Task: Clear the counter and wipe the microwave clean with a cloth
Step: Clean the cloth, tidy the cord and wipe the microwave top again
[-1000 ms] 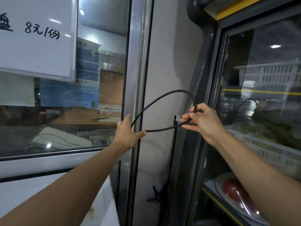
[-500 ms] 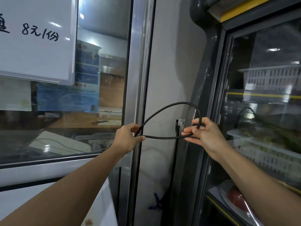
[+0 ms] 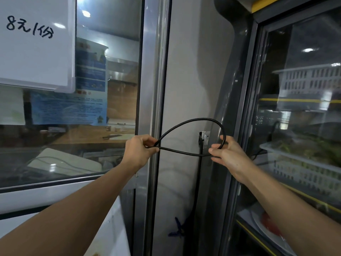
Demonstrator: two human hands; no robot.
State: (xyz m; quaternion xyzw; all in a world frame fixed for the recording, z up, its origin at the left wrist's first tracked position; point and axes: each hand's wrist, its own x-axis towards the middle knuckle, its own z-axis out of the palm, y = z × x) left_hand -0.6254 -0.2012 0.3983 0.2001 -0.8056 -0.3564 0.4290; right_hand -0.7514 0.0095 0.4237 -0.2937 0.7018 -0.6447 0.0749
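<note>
While arms reach forward, both hands' grip on seemingly looped cable (image 3: 191,121)

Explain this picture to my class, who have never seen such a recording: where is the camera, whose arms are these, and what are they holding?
The camera sits on a person's head, looking forward and down, so both arms are the wearer's own. No robot is here. The left hand and the right hand each pinch a black cable, bent into a loop between them. Behind it is a grey wall with a socket; a glass-door fridge stands at right, a window with a whiteboard at left. No counter or microwave shows.
</note>
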